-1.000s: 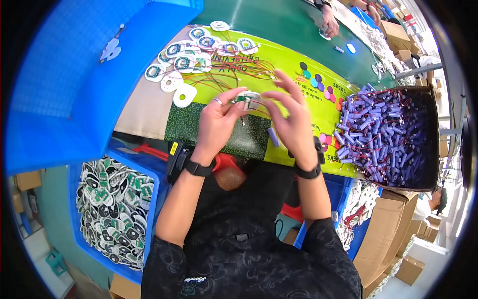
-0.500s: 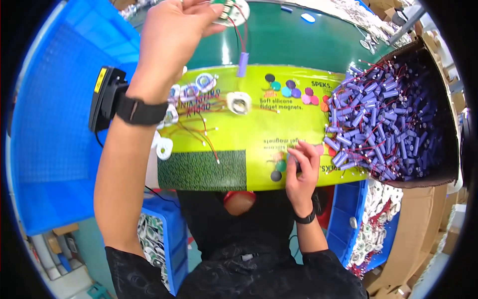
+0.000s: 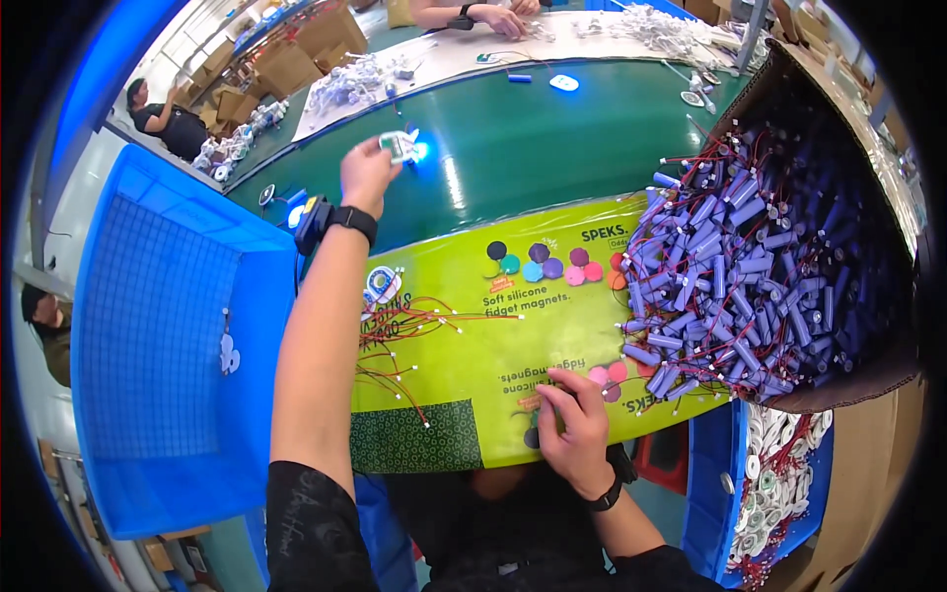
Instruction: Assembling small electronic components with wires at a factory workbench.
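Note:
My left hand (image 3: 367, 178) is stretched out over the green belt, closed on a small circuit board (image 3: 397, 148), green and white, beside a bright blue light. My right hand (image 3: 577, 434) hovers low over the yellow-green mat (image 3: 513, 345), fingers loosely bent and apart, with nothing seen in it. Thin red and black wires (image 3: 434, 321) with small white plugs lie fanned out on the mat beside my left forearm. A white round piece (image 3: 383, 283) rests at their upper end; my forearm hides what lies behind it.
On the right, an open cardboard box (image 3: 888, 326) spills purple wired battery cells (image 3: 735, 257). A blue bin (image 3: 158, 395) at left shows a white piece (image 3: 229, 353). The green belt (image 3: 493, 148) bears a lit disc (image 3: 564, 83). Across it are a co-worker's hands (image 3: 508, 20).
The view has tilted up toward the belt. Blue light now glows at the piece in my left hand. The white round piece mid-mat is gone from there; a white piece shows in the blue bin.

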Available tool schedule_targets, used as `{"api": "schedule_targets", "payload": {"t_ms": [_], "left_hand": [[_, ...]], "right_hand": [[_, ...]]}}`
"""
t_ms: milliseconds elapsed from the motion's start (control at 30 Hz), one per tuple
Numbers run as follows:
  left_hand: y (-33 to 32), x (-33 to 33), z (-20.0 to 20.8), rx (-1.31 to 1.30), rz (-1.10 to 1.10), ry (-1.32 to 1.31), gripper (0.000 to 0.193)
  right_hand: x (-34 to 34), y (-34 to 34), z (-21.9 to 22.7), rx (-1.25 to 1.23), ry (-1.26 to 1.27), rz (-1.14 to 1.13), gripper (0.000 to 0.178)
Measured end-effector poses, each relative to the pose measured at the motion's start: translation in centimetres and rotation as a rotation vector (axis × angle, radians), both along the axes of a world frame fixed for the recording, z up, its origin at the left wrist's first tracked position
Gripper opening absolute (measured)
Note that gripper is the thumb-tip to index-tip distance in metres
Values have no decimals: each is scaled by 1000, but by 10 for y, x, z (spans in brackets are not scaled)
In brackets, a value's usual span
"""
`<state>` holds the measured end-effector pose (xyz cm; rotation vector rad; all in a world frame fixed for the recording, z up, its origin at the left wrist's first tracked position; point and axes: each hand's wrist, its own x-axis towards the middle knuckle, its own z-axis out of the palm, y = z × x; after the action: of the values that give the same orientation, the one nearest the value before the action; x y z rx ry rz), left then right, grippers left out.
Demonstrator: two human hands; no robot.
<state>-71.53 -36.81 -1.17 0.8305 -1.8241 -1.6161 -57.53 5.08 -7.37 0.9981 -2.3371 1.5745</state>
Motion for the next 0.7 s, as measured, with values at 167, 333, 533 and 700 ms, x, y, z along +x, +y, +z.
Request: {"api": "schedule_targets", "payload": {"t_ms": [167,333,533,700], "left_hand": [[21,70,-28,-510,-13,-243,54],[182,259,67,-400,-428,-435,33],[209,469,84,-87,-123,-366,21],[219,653,-14,-63,704,-798,22]], "right_hand": [[4,4,4,21,-3,20,23],[3,4,-7,75,-42,53,23],[-3,19,-2,200,82,47,20],[6,-2,-16,242,135,108,16]]}}
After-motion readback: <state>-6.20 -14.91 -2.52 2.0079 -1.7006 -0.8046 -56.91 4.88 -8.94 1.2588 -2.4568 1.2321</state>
